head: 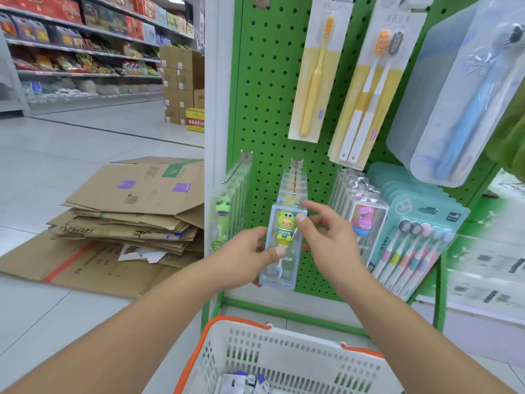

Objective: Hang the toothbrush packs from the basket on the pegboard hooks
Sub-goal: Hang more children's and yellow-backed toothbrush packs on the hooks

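A: It's bright all over, with soft light and hardly any shadows.
B: The right edge looks smeary and bent. The shelves [79, 52] at upper left are a bit fuzzy too.

Clear toothbrush pack [285, 245] with green figure, upright before pegboard hook [295, 177]
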